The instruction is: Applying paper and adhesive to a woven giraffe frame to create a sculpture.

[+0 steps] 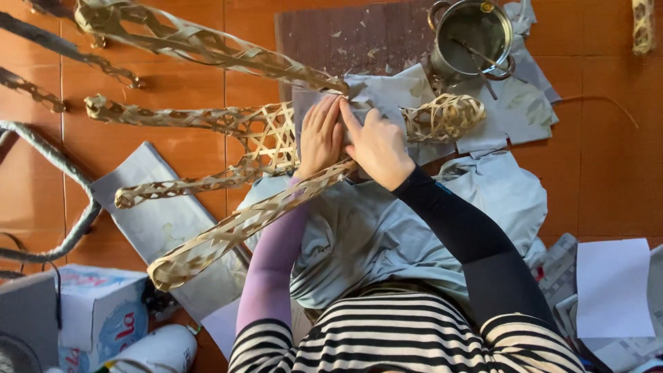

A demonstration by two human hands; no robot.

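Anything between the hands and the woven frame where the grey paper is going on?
Nothing visible. The left hand and right hand both lie directly on the grey paper that covers the middle of the woven bamboo frame. The metal pot stands apart, beyond the frame.

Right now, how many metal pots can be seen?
1. The metal pot stands at the top of the view, beyond the hands, on grey paper. Others may be outside the view.

Woven frame [276,138]: its long strip arms fan out leftward, blocking that side. A pot [473,38] stands beyond it to the right. Bare floor [608,152] lies open farther right of the frame.
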